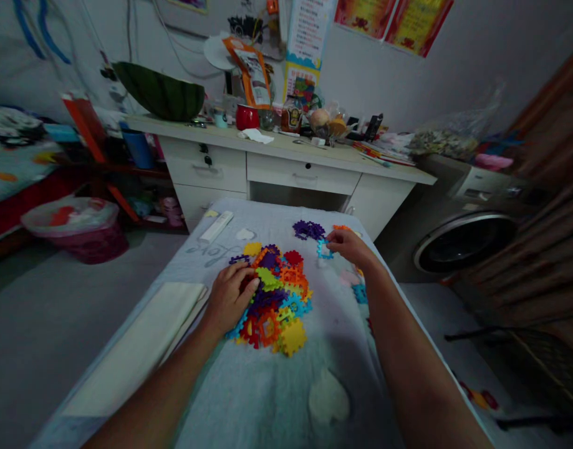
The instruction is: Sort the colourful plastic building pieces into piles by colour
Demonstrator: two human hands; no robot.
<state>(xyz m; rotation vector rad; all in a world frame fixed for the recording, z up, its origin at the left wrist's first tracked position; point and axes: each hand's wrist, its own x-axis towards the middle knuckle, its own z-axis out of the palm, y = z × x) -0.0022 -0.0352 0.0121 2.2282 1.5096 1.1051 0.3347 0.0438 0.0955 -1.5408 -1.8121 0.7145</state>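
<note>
A heap of bright gear-edged plastic building pieces (290, 274) lies on the cloth-covered table. My left hand (232, 296) rests at the heap's left side, its bent fingers and thumb apart. A lime-green piece (268, 279) is right by those fingertips, and dark red shows beneath them. My right hand (350, 246) pinches a light blue square frame piece (324, 249) at its right edge, to the right of the heap. Just beyond it sits a small group of purple pieces (308, 230). Orange pieces (343, 228) are partly hidden behind my right hand.
A white remote-like object (217, 227) and a folded pale cloth (141, 349) lie on the left of the table. Blue pieces (360, 293) lie by my right forearm. Behind stands a white desk (286, 153) with a watermelon (161, 93); a washing machine (454, 212) stands right.
</note>
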